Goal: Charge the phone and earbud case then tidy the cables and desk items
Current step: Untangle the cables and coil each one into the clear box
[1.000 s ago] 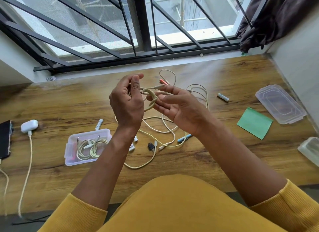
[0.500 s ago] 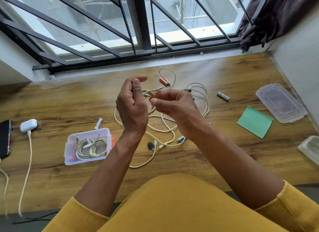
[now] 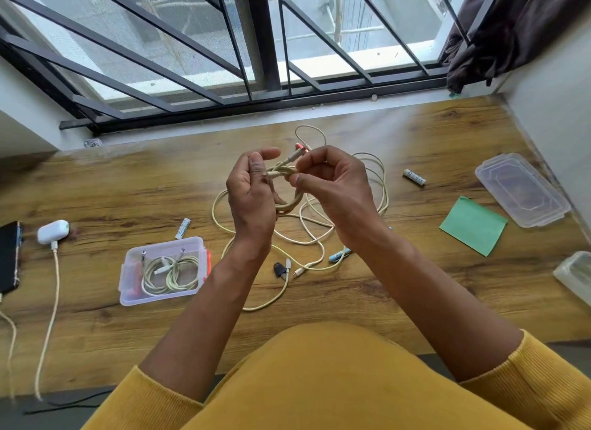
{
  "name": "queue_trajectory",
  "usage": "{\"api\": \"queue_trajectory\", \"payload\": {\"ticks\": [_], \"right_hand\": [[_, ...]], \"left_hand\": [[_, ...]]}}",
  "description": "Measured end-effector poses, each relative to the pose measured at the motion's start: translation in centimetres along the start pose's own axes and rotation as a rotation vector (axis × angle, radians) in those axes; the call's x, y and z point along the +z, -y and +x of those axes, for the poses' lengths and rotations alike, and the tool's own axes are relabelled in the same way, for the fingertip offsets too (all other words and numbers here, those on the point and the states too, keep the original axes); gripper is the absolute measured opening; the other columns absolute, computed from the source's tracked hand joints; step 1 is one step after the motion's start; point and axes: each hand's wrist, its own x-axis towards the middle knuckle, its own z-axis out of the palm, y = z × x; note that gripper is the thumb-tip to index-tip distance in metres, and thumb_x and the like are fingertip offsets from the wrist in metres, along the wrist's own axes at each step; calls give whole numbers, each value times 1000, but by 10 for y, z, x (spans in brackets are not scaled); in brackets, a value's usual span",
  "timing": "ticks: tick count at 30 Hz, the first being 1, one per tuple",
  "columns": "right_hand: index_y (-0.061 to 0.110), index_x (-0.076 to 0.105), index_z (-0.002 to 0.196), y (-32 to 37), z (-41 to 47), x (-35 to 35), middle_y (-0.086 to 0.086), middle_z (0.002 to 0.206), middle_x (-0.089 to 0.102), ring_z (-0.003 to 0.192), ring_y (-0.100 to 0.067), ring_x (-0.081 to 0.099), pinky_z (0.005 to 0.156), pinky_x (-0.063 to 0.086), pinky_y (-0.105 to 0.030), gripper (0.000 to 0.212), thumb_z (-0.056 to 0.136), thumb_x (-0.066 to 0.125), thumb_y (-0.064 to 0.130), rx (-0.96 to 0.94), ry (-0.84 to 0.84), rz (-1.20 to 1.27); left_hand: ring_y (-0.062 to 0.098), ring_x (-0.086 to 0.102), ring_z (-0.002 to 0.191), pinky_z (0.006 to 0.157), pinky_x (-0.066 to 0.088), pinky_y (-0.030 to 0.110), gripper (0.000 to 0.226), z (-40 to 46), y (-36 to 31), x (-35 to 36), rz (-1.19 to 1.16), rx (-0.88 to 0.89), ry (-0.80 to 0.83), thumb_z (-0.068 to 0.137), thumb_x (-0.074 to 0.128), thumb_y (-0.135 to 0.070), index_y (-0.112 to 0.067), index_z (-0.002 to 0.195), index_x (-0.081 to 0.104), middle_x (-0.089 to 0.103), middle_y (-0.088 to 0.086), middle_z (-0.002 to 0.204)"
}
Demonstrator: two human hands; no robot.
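Wood tabletop by window | both hands closed on coiled cable: left hand holds loop, right hand pinches plug end | open box lies lower-left, nearer left hand

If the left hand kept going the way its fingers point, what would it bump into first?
Probably the red plug, just past the left hand's fingertips, then the window bars beyond. Depth is hard to judge here.
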Motion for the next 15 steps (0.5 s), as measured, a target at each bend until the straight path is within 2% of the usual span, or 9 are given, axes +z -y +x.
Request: {"api": "queue_trajectory", "payload": {"ticks": [2,4,9,11,13,15], "right_hand": [[6,68,94,0,-1,-1,-19,89,71,86,-27,70,78,60,-32,20,85,79,-8,-5,36,32],[6,67,95,0,-1,-2,-19,92,71,88,-30,71,80,60,-33,20,86,76,-9,4,66,80],[3,71,107,-2,0,-2,-27,97,76,91,-38,75,89,61,-48,24,85,79,-5,50,-2,19],[6,75,104,-2,0,-2,-24,98,77,88,-30,76,84,63,-43,22,85,80,-5,55,-27,-1],[3,77,101,-3,-1,-1,-17,97,79,84,-20,75,76,60,-29,18,85,79,-6,42,-17,6],[1,79,97,-5,-3,1,-10,90,80,78,-13,73,72,56,-21,14,86,79,-7,34,-11,16]], "left_hand": [[6,43,49,48,43,24,36,0,-1,0,-16,-34,10,117,37,-26,-17,111,71,53,-13,55],[8,42,49,48,42,27,36,-1,-2,-1,-24,-28,19,117,38,-27,-19,108,72,53,-14,53],[3,52,46,46,44,22,42,-3,-6,-3,-24,38,81,115,41,-37,-26,97,78,61,-16,54],[2,55,45,45,44,20,41,-3,-5,-3,-23,52,83,114,44,-36,-25,96,78,63,-16,55],[4,55,44,44,44,22,40,-3,-3,-5,-5,64,62,114,46,-36,-21,94,78,62,-15,54],[7,56,43,44,45,24,41,-3,-1,-7,30,80,27,112,49,-39,-19,91,79,62,-13,54]]}}
